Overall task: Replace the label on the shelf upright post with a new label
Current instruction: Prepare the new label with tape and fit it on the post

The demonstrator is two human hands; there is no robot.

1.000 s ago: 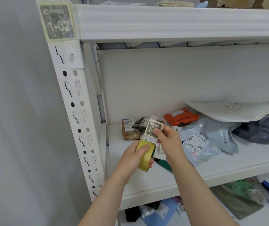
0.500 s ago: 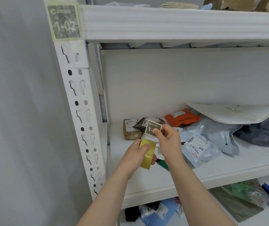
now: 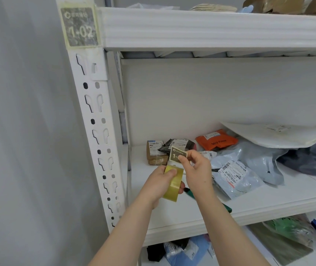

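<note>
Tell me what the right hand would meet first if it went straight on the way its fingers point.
The right hand, pinching the small dark printed label, points up-left into the white shelf. Likely first: the black plastic pouch lying just behind the label, though depth is unclear.

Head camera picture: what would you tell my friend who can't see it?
The left hand grips a yellow tape roll and the right hand pinches a small dark label above it, before a white shelf with parcels. A worn label, 1-02, sits high on the upright post.
</note>
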